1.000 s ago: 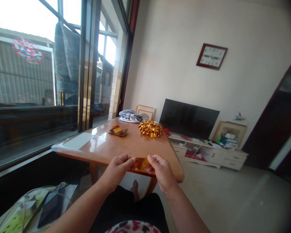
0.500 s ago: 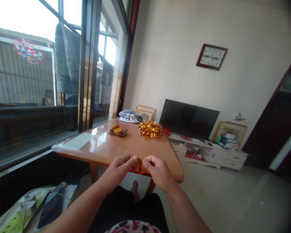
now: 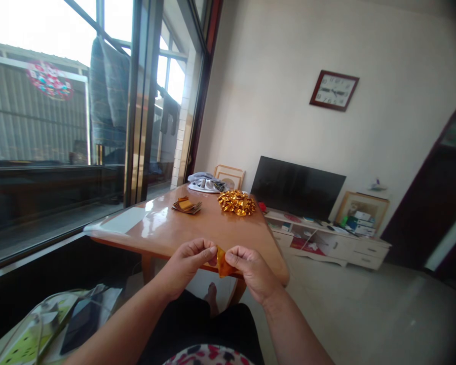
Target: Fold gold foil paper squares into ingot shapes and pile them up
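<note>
Between my hands, at the near edge of the wooden table [image 3: 167, 230], is a small sheet of gold foil paper [image 3: 222, 263], bent so that a pointed corner hangs down. My left hand [image 3: 193, 261] pinches its left side between thumb and fingertips. On the other side my right hand [image 3: 247, 261] pinches it the same way, thumb on top. A stack of gold paper sheets [image 3: 187, 205] lies farther back on the table. To its right sits a heap of shiny folded gold foil pieces [image 3: 236, 203].
Folded cloth [image 3: 205, 182] lies at the table's far end. Beyond stand a television [image 3: 296, 185] and a white cabinet [image 3: 338, 246]. Glass windows line the left side. At lower left, a phone-like dark slab [image 3: 81, 324] and cables rest on a surface beside me.
The foil sheet between my fingers has turned and opened out, showing a larger bright face with a point downward. My hands stay close together. The view has shifted slightly.
</note>
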The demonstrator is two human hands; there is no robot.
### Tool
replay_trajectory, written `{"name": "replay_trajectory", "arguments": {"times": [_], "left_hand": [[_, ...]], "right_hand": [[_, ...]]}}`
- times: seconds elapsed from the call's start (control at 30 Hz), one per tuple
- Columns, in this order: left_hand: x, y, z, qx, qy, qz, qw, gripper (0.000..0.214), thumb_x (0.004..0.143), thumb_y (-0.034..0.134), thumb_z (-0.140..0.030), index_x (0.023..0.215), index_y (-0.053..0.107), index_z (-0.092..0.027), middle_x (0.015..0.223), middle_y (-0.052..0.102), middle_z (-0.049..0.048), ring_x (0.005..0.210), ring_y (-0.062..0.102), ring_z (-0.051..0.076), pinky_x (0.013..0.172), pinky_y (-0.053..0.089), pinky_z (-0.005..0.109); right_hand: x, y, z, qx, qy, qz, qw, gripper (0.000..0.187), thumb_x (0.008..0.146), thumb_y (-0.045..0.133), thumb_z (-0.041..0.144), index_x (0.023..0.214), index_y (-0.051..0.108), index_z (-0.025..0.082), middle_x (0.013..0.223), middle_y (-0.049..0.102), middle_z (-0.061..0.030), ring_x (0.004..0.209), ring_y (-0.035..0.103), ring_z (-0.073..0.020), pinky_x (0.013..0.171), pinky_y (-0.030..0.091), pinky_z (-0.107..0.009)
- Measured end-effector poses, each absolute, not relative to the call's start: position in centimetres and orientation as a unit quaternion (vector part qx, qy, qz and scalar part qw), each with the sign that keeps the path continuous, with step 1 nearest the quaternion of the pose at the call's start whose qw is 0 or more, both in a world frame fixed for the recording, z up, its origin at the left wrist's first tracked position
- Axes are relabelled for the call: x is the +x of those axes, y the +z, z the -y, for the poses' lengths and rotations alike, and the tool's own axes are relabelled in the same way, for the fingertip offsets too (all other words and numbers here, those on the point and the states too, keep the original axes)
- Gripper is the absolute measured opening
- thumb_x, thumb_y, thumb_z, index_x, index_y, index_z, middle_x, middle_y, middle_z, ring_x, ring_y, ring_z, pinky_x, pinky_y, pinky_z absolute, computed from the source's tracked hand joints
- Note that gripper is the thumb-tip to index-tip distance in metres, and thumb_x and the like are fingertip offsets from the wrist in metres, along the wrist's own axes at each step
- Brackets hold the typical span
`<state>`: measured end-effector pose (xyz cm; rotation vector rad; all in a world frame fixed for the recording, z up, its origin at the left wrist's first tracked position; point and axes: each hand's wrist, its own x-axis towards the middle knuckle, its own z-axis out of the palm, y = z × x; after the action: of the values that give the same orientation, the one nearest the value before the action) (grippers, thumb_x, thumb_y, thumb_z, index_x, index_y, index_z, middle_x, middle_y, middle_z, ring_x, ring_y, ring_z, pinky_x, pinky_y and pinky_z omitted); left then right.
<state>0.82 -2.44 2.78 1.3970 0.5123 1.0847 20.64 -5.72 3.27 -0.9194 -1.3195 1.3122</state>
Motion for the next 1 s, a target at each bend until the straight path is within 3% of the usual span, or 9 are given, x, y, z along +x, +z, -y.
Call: {"name": "replay_trajectory", "arguments": {"times": [0.5, 0.77, 1.0], "left_hand": [[0.6, 3.2, 2.8, 0.585, 0.453, -0.195, 0.644, 0.023, 0.083, 0.076, -0.036, 0.084, 0.071, -0.014, 0.079, 0.070, 0.0036, 0.075, 0.063, 0.015, 0.079, 0.049, 0.029], [0.6, 3.2, 2.7, 0.588, 0.450, -0.187, 0.646, 0.021, 0.084, 0.075, -0.033, 0.088, 0.070, -0.013, 0.082, 0.071, 0.0053, 0.076, 0.064, 0.015, 0.078, 0.050, 0.028], [0.6, 3.4, 2.9, 0.586, 0.454, -0.201, 0.640, 0.022, 0.082, 0.077, -0.034, 0.086, 0.067, -0.014, 0.082, 0.073, 0.0053, 0.076, 0.068, 0.018, 0.079, 0.054, 0.032]], "right_hand": [[20.6, 2.4, 5.2, -0.317, 0.627, 0.522, 0.483, 0.029, 0.075, 0.082, 0.041, 0.082, 0.072, 0.014, 0.084, 0.072, -0.0072, 0.075, 0.062, -0.0169, 0.077, 0.046, -0.030], [20.5, 2.0, 5.1, -0.282, 0.691, 0.485, 0.456, 0.028, 0.076, 0.080, 0.039, 0.086, 0.075, 0.013, 0.095, 0.071, -0.0097, 0.075, 0.060, -0.0154, 0.072, 0.046, -0.028], [20.5, 1.0, 4.6, -0.279, 0.732, 0.450, 0.428, 0.027, 0.079, 0.075, 0.039, 0.088, 0.072, 0.014, 0.067, 0.062, -0.0017, 0.060, 0.051, -0.0135, 0.071, 0.049, -0.032]]}}
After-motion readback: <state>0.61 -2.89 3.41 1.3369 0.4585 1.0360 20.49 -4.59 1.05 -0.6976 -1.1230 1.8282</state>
